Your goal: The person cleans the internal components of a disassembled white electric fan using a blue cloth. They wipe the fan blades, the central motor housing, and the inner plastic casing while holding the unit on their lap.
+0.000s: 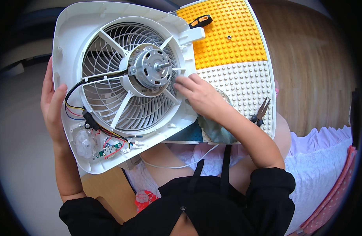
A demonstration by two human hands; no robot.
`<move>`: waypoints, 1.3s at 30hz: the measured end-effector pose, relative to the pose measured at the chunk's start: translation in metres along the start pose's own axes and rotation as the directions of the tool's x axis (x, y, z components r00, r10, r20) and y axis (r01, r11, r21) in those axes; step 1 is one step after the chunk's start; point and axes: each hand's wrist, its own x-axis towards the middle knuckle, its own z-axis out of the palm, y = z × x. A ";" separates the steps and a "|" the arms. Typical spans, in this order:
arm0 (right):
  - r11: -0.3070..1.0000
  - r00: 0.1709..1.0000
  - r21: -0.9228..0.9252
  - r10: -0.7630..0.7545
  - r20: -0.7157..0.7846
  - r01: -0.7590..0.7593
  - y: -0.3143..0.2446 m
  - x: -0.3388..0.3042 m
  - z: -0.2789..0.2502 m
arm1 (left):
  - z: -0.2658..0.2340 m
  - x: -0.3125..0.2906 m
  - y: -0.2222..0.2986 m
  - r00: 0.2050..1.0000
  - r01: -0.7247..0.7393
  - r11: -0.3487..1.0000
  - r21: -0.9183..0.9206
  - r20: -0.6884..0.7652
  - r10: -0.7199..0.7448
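Plainly, our white fan housing [73, 51] is the biggest thing, overlapping the studded board [236, 80] at its three o'clock. Our left hand [52, 108] grips the housing's nine o'clock edge, fingers partly curled. The silver motor [149, 70] sits mid-housing, at ten o'clock from our right hand [198, 94], the nearer one; that hand's fingers bend loosely, and we cannot tell whether they pinch anything. From it, pliers [262, 110] lie between three and four o'clock. The motor's shaft [164, 66] points toward three; a small metal ring [229, 37] lies at the right hand's one o'clock.
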 end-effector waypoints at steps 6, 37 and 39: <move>0.942 0.998 -0.333 -0.013 0.061 0.032 0.010 0.006 0.006 | 0.003 -0.001 0.006 1.000 0.003 0.999 0.037 0.001 -0.003; 0.876 0.970 0.430 0.241 0.006 -0.220 -0.066 -0.022 -0.003 | 0.005 -0.001 0.011 0.998 -0.031 0.997 -0.065 0.050 0.034; 0.836 0.959 0.477 0.278 0.054 -0.269 -0.077 -0.019 -0.006 | 0.007 0.001 0.015 0.998 -0.034 0.998 -0.060 0.049 0.037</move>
